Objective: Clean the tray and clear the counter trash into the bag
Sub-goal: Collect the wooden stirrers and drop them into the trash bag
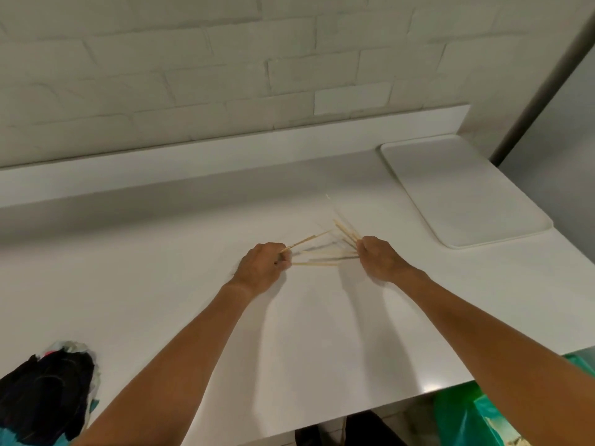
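- Your left hand (262, 267) and right hand (378, 259) each clutch stick ends, probably bunching the sticks (322, 252) on the counter (193, 284) for one carry.
- The tray (463, 191) sits aside, far right; the bag (463, 416) waits below the counter's edge.

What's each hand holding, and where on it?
Wooden sticks: left hand pinches some by one end, right hand grips others by one end.

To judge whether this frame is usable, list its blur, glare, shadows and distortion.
Head view: motion blur smears the wooden sticks between the left hand and right hand; soft arm shadows fall on the counter; a small glare spot sits on its front edge near the green bag; wide-angle distortion curves the back ledge.
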